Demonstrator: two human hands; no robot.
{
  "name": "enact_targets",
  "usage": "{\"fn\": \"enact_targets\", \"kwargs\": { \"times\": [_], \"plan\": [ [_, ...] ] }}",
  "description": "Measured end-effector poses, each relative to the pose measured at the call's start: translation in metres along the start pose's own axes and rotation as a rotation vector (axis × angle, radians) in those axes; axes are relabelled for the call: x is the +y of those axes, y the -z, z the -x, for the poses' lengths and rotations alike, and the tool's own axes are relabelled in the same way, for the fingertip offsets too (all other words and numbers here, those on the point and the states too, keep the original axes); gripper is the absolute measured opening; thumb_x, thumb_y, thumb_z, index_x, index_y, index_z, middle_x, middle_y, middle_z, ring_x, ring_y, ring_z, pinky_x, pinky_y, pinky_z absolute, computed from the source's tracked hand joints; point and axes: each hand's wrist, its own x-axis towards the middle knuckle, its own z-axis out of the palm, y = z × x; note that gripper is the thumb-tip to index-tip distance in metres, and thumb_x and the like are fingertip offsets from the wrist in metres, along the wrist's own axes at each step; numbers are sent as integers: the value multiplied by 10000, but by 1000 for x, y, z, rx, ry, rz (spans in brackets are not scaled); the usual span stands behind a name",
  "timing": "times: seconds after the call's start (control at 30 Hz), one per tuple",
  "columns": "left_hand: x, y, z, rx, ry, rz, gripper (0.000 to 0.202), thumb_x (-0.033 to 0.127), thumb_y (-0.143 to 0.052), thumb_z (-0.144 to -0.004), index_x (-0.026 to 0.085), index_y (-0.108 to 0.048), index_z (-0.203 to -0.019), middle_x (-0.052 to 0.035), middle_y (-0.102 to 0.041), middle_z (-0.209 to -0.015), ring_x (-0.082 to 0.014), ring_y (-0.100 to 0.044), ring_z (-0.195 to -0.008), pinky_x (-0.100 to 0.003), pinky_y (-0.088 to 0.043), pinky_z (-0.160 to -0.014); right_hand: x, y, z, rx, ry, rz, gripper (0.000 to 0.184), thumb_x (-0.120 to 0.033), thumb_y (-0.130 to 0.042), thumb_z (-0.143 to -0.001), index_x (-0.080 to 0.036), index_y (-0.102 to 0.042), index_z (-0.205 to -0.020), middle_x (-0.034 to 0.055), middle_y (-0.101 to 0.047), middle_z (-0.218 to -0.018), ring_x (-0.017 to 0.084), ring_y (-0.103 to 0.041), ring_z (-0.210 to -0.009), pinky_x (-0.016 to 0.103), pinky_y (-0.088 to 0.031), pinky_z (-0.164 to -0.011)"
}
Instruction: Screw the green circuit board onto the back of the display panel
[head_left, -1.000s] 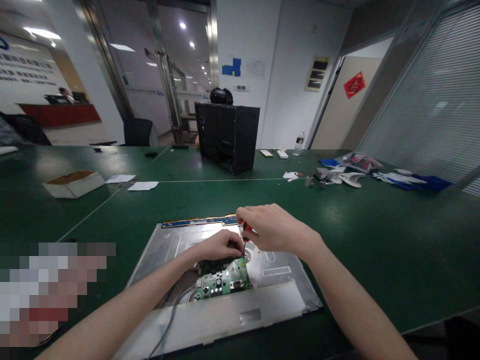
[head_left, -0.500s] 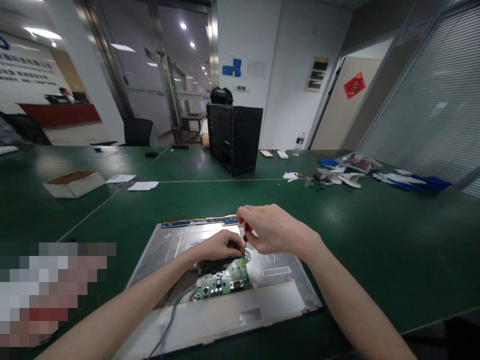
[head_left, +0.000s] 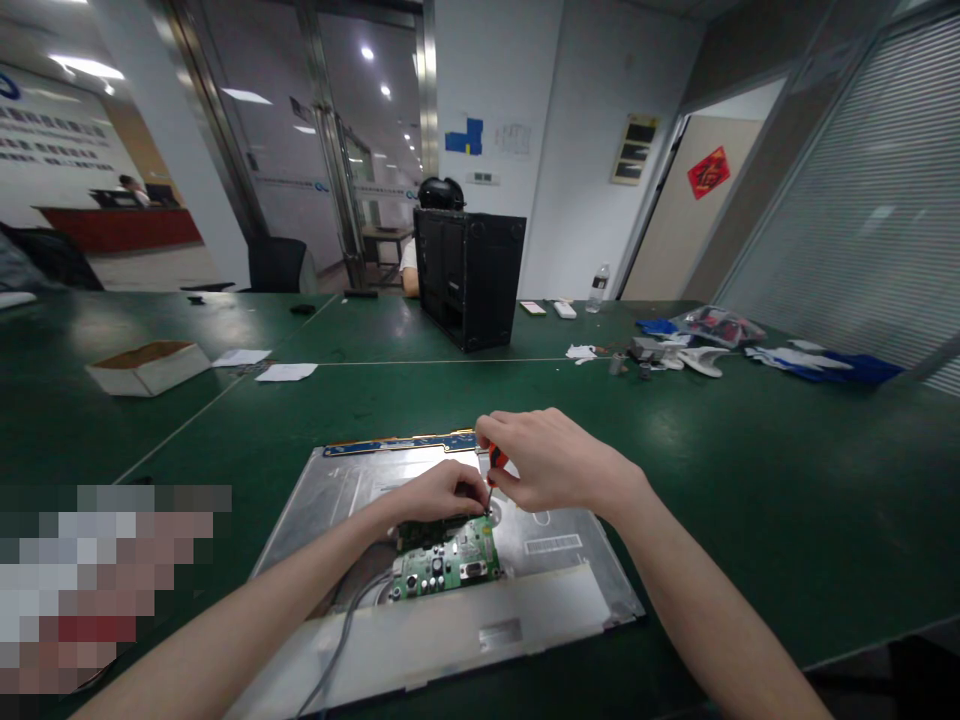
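A flat metal display panel (head_left: 559,590) lies on the table in front of me, with a green circuit board (head_left: 457,555) on its back. My right hand (head_left: 559,455) is closed around a red and black screwdriver (head_left: 496,459), held upright. Its thin shaft runs down to the board's upper right corner. Beside the tip, my left hand (head_left: 442,490) rests over the board's far edge, thumb and fingers pinched together. Whatever they hold, if anything, is hidden. A grey cable (head_left: 346,640) runs from the board toward me. Along the panel's far edge sits a narrow blue circuit strip (head_left: 397,445).
Beyond the panel stands a black computer case (head_left: 472,275), a person's arm partly behind it. An open cardboard box (head_left: 150,370) and paper sheets (head_left: 286,372) lie to the left. Metal parts (head_left: 652,350), a plastic bag (head_left: 720,325) and a water bottle (head_left: 598,288) are at back right.
My right hand and the screwdriver have shifted very slightly, the handle now tilting a little more to the right. The left hand, the board and the panel look unmoved.
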Motion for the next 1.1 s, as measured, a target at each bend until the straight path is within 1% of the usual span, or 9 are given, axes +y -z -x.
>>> {"fn": "enact_targets", "kwargs": {
  "times": [0.1, 0.2, 0.33, 0.43, 0.53, 0.7, 0.8, 0.97, 1.1],
  "plan": [
    [-2, 0, 0, -4, 3, -8, 119, 183, -670, -751, 140, -713, -853, -20, -700, -814, -165, -616, -760, -225, -454, -707, -1, 1, 0, -18, 10, -15, 146, -279, -519, -815, -194, -494, -931, 23, -640, -894, 148, -562, -682, 285, -236, -504],
    [-2, -1, 0, -11, 13, -1, 105, 189, -671, -754, 139, -710, -838, -20, -699, -802, -162, -617, -750, -224, -454, -700, -1, -1, -3, 10, 0, 9, 112, -267, -489, -846, -199, -497, -935, 15, -646, -875, 142, -562, -669, 286, -211, -496],
    [0, 0, 0, -16, -3, 32, 91, 167, -657, -760, 136, -696, -837, -18, -693, -794, -156, -616, -745, -225, -455, -712, 0, -4, -6, 2, -38, 60, 140, -344, -504, -876, -209, -517, -911, 8, -657, -803, 148, -570, -654, 290, -175, -491],
    [-1, 0, 0, -11, -19, 20, 88, 166, -660, -757, 134, -697, -829, -16, -685, -781, -158, -611, -739, -224, -453, -701, 0, -2, -3, -24, -29, 35, 181, -383, -522, -867, -207, -525, -910, 18, -657, -833, 156, -579, -687, 285, -205, -502],
    [-2, 0, 0, -6, -32, 0, 95, 179, -669, -756, 134, -703, -833, -18, -687, -794, -164, -609, -748, -226, -451, -697, -1, 1, 1, -19, -26, 10, 161, -336, -532, -838, -200, -516, -924, 28, -650, -887, 164, -584, -712, 287, -235, -510],
    [-2, -1, -1, -7, -16, 5, 67, 168, -675, -751, 135, -707, -801, -11, -684, -756, -152, -605, -719, -218, -448, -687, 0, 0, 0, -34, -35, 26, 120, -244, -515, -829, -201, -505, -941, 21, -659, -884, 166, -599, -724, 290, -233, -506],
    [-2, -1, 0, -15, -8, 16, 74, 178, -671, -762, 138, -709, -811, -17, -693, -781, -151, -608, -730, -221, -450, -699, 1, -2, -3, -27, -52, 56, 105, -271, -503, -866, -206, -506, -947, 15, -668, -851, 164, -607, -713, 289, -213, -499],
    [0, 0, 0, -13, -16, 25, 81, 203, -674, -767, 141, -702, -810, -15, -690, -780, -153, -609, -735, -225, -453, -702, 1, -1, -3, -28, -60, 59, 179, -374, -504, -880, -202, -523, -924, 26, -674, -841, 174, -609, -707, 290, -210, -496],
    [0, 0, 0, -6, -29, 16, 96, 202, -680, -762, 140, -703, -832, -17, -690, -800, -159, -610, -757, -226, -452, -711, 0, 2, 1, -36, -23, 3, 176, -331, -546, -826, -192, -509, -927, 31, -654, -894, 168, -590, -727, 289, -264, -514]
  ]
}}
